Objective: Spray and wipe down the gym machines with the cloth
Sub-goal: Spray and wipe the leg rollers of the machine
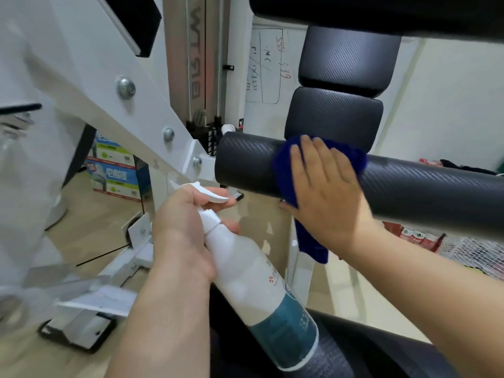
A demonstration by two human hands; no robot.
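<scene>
A black cylindrical roller pad of the gym machine runs across the right half of the view. My right hand presses a blue cloth flat against the roller near its left end, fingers spread and straight; part of the cloth hangs below the roller. My left hand grips the neck of a white spray bottle with a teal label, a finger lying along the trigger. The nozzle points toward the left end of the roller.
The white machine frame with bolts slants across the left. Two black back pads stand behind the roller. A black seat pad lies at the bottom. Cardboard boxes sit on the wooden floor, and a whiteboard hangs on the wall.
</scene>
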